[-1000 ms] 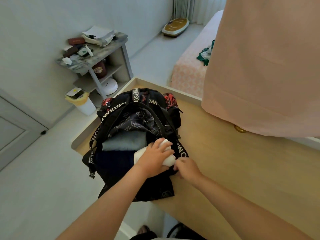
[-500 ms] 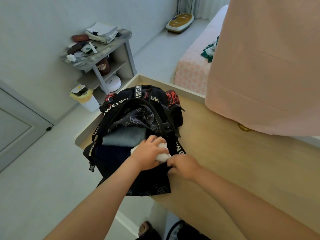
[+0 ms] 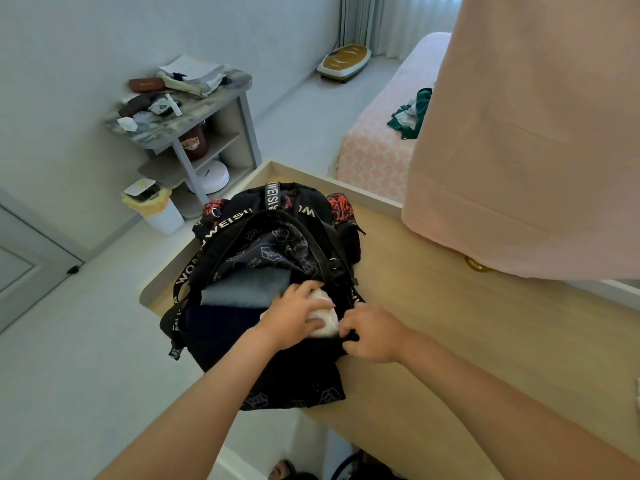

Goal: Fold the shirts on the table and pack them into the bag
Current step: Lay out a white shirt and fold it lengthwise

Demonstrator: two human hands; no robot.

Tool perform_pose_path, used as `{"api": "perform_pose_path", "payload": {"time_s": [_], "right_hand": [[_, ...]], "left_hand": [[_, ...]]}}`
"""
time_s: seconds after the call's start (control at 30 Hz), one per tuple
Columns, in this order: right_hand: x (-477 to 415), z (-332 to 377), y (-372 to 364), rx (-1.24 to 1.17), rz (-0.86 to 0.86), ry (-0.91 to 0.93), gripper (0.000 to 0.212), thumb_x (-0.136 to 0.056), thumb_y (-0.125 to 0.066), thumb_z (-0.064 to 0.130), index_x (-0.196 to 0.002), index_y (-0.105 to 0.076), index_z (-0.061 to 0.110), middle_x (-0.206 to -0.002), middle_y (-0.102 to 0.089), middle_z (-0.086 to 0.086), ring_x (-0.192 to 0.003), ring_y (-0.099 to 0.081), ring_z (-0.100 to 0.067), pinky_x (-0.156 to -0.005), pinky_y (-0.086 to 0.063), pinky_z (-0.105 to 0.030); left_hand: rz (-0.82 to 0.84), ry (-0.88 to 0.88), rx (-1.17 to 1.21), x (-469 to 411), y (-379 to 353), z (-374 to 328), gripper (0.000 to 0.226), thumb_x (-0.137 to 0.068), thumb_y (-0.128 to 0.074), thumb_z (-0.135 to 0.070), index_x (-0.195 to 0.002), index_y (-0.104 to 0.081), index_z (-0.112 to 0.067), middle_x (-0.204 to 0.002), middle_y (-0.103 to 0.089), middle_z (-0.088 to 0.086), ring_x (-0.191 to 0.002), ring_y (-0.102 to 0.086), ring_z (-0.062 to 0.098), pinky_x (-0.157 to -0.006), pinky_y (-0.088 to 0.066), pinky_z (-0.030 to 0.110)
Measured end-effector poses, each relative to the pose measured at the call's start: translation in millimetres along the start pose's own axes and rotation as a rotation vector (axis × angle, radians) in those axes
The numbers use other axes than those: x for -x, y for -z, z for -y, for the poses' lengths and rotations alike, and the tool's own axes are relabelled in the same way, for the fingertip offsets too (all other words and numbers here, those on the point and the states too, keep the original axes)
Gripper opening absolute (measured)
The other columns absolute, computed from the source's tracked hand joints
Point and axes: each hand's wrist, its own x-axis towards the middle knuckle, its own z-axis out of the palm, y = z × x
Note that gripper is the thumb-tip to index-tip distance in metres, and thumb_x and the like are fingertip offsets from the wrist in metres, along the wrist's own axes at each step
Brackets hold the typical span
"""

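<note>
The black bag (image 3: 294, 386) sits at the table's (image 3: 467, 341) left corner, overhanging its near edge, with strap lettering reading "WEISI" and, partly, "WO". Inside lie a navy shirt (image 3: 214, 317) and a grey shirt (image 3: 246, 289), both folded. The left hand (image 3: 291, 317) curls over a rolled white shirt (image 3: 327, 325) in the opening; the right hand (image 3: 372, 336) pinches the bag's rim just beside it, and bare tabletop runs rightward to a hanging pink cloth (image 3: 536, 133).

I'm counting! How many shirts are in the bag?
3: a grey shirt at the back, a dark blue shirt nearer, a white shirt under the left hand. More may hide underneath.
</note>
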Motion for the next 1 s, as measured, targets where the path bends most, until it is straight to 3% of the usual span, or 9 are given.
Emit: {"api": "perform_pose_path", "payload": {"time_s": [0.1, 0.3, 0.47, 0.63, 0.73, 0.83, 0.9, 0.97, 1.0], "right_hand": [[-1, -1, 7, -0.095, 0.066, -0.065, 0.02, -0.089, -0.064, 0.026, -0.108, -0.069, 0.023, -0.108, -0.066, 0.005, -0.1, -0.06, -0.017, -0.087, -0.048, -0.034], [-13, 13, 7, -0.083, 0.021, -0.028, 0.02, -0.088, -0.062, 0.016, -0.107, -0.069, 0.021, -0.109, -0.065, 0.003, -0.103, -0.059, -0.017, -0.091, -0.046, -0.031], [-20, 14, 3, -0.108, -0.245, -0.041, 0.02, -0.076, -0.057, 0.015, -0.094, -0.062, 0.023, -0.1, -0.053, 0.008, -0.094, -0.047, -0.014, -0.085, -0.038, -0.027], [-37, 11, 6, -0.299, 0.081, -0.344, 0.031, -0.086, -0.043, 0.009, -0.103, -0.057, 0.03, -0.101, -0.065, 0.0, -0.092, -0.061, -0.021, -0.085, -0.053, -0.043], [-43, 10, -3, -0.148, 0.187, -0.369, 0.056, -0.093, -0.048, 0.016, -0.146, -0.033, 0.024, -0.141, -0.053, -0.005, -0.127, -0.049, -0.028, -0.107, -0.042, -0.04], [-49, 12, -1, -0.077, 0.252, -0.352, 0.075, -0.094, -0.045, 0.012, -0.159, -0.009, 0.024, -0.163, -0.02, -0.005, -0.15, -0.019, -0.025, -0.121, -0.018, -0.042], [-53, 9, 10, -0.2, 0.24, -0.395, 0.071, -0.093, -0.04, 0.006, -0.157, -0.021, 0.031, -0.15, -0.042, -0.009, -0.127, -0.051, -0.027, -0.098, -0.047, -0.032], [-52, 10, 20, -0.288, 0.217, -0.412, 0.067, -0.091, -0.035, 0.0, -0.149, -0.038, 0.034, -0.109, -0.059, -0.004, -0.08, -0.061, -0.018, -0.057, -0.047, -0.021], [-51, 12, 23, -0.301, 0.206, -0.402, 0.066, -0.09, -0.035, -0.001, -0.146, -0.043, 0.034, -0.098, -0.058, 0.0, -0.071, -0.058, -0.014, -0.051, -0.043, -0.02]], "left_hand": [[-0.154, 0.082, 0.108, 11, -7, 2, 0.066, -0.079, -0.073, -0.047, -0.137, -0.045, -0.039, -0.135, -0.033, -0.008, -0.112, -0.047, 0.012, -0.093, -0.047, 0.033], [0.248, 0.095, 0.213, 1, 9, 5, 0.036, -0.098, -0.049, -0.037, -0.133, -0.055, -0.043, -0.134, -0.053, -0.011, -0.122, -0.049, 0.011, -0.106, -0.039, 0.037], [0.159, 0.141, 0.021, 4, 2, -17, 0.044, -0.089, -0.05, -0.035, -0.133, -0.043, -0.034, -0.13, -0.051, -0.005, -0.121, -0.044, 0.021, -0.1, -0.034, 0.044], [0.155, 0.114, -0.039, 9, 1, -17, 0.043, -0.094, -0.043, -0.041, -0.136, -0.048, -0.036, -0.123, -0.058, -0.002, -0.116, -0.048, 0.022, -0.098, -0.034, 0.041], [0.199, 0.124, -0.018, 13, 1, -15, 0.042, -0.097, -0.041, -0.045, -0.138, -0.048, -0.039, -0.128, -0.059, -0.003, -0.119, -0.05, 0.021, -0.099, -0.037, 0.039], [0.301, 0.136, 0.028, 14, 1, -13, 0.041, -0.093, -0.046, -0.05, -0.133, -0.052, -0.044, -0.121, -0.064, -0.006, -0.113, -0.056, 0.019, -0.091, -0.044, 0.035], [0.337, 0.119, -0.049, 12, -4, -9, 0.044, -0.096, -0.041, -0.051, -0.138, -0.046, -0.045, -0.131, -0.058, -0.003, -0.121, -0.05, 0.022, -0.1, -0.039, 0.038], [0.345, 0.086, -0.211, 10, -15, -5, 0.047, -0.1, -0.031, -0.049, -0.147, -0.031, -0.045, -0.143, -0.044, 0.002, -0.128, -0.036, 0.028, -0.105, -0.027, 0.043], [0.32, 0.084, -0.262, 10, -20, -4, 0.049, -0.101, -0.029, -0.048, -0.15, -0.024, -0.045, -0.143, -0.039, 0.003, -0.127, -0.032, 0.029, -0.105, -0.024, 0.043]]}}
